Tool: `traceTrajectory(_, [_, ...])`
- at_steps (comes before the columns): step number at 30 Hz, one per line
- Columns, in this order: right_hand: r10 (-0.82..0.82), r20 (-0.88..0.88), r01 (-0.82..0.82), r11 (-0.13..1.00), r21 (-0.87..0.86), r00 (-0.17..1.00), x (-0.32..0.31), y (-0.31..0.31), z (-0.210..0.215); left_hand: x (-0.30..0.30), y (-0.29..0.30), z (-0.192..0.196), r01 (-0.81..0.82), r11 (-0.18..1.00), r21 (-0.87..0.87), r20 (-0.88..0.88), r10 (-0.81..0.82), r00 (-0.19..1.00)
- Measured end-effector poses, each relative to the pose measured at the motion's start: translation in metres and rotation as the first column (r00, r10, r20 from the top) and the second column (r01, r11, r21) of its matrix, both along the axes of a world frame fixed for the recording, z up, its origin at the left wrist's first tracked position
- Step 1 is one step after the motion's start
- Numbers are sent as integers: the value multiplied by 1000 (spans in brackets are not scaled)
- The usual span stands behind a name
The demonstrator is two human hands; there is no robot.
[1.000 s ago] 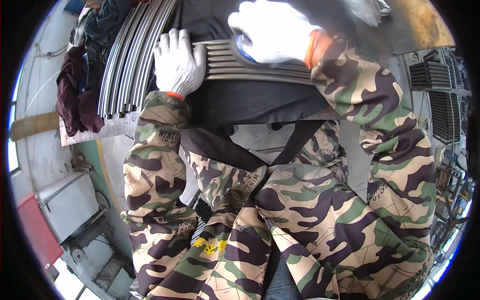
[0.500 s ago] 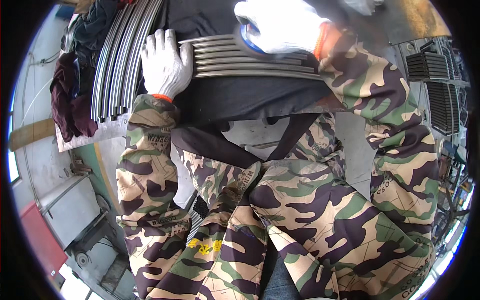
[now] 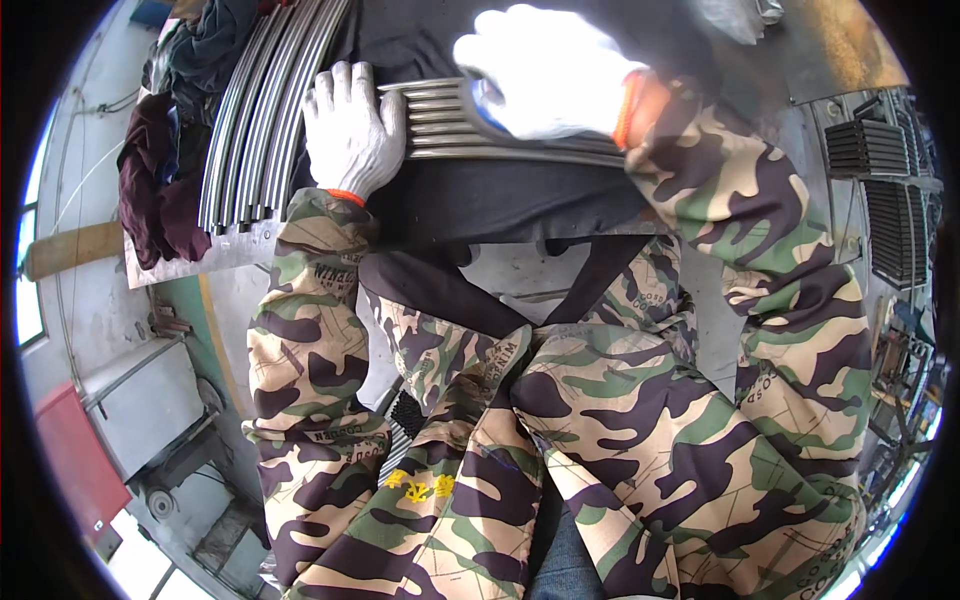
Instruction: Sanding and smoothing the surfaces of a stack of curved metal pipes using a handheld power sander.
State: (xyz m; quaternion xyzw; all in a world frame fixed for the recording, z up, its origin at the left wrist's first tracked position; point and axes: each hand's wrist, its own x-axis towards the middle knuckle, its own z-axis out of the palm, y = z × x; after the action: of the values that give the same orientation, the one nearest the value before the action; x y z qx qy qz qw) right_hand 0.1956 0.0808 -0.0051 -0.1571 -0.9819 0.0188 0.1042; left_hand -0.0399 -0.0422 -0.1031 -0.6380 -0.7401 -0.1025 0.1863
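My left hand (image 3: 352, 130), in a white knit glove with an orange cuff, lies flat with its fingers stretched out. It touches the left ends of a row of shiny metal rods (image 3: 435, 128) laid crosswise on a black cloth (image 3: 500, 200). Over the middle of these rods, my right hand (image 3: 545, 75), gloved the same way, is closed around a blue-edged object (image 3: 487, 104). The glove hides most of that object, so its kind does not show. Glare washes out the right glove, and its arm covers the rods' right ends.
More metal rods (image 3: 262, 120) lie lengthwise left of my left hand. Dark crumpled cloths (image 3: 160, 195) hang over the table's left edge. A clear plastic bag (image 3: 738, 18) lies at the far right. Stacks of dark bars (image 3: 868, 150) stand beyond the table on the right.
My right hand with the blue-edged object has moved left and a little nearer along the rods. My left hand stays at the rod ends. The whole view has shifted slightly.
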Motion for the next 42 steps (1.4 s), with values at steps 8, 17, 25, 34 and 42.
traceTrajectory(8, [4, -14, -4, 1000, 1, 1000, -41, 4, -7, -12, -6, 8, -7, 997, 78, -22, 9, 1000])
traceTrajectory(17, [-84, 47, 83, 997, 3, 995, -6, 8, -10, -3, 25, -12, 21, 969, 248, -71, -3, 997])
traceTrajectory(25, [-55, 37, 56, 998, -17, 998, -16, 0, -9, -1, 31, -13, -5, 968, 252, -64, 22, 998])
traceTrajectory(34, [-58, 35, 58, 998, -12, 998, -21, 8, -10, -2, 43, -10, -67, 985, 159, -22, 71, 997])
traceTrajectory(42, [-64, 65, 64, 998, -12, 996, -29, 3, -5, 3, 43, -12, -45, 976, 215, -52, 57, 997])
